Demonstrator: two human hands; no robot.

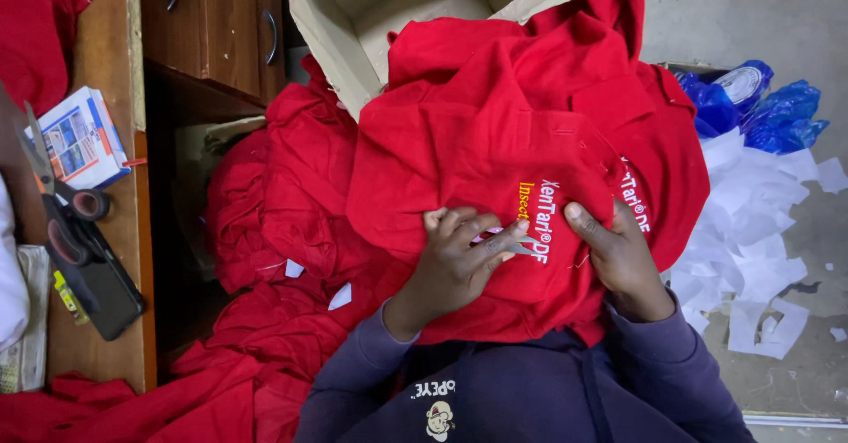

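A red garment (477, 151) with embroidered lettering lies over my lap. My left hand (455, 262) rests on it with the fingers closed around a small pair of thread snips (517, 242), whose tip sits at the embroidery. My right hand (618, 253) presses the cloth flat just to the right of the lettering, thumb pointing toward the snips. A second embroidered patch (634, 197) shows on a fold beside my right hand.
More red garments (265, 231) are heaped on the left and on the floor. An open cardboard box (353, 19) stands behind. A wooden table (110, 45) on the left carries scissors (53, 204), a dark phone (110, 297) and a booklet (79, 138). White paper scraps (751, 231) and blue plastic bags (760, 103) lie on the right.
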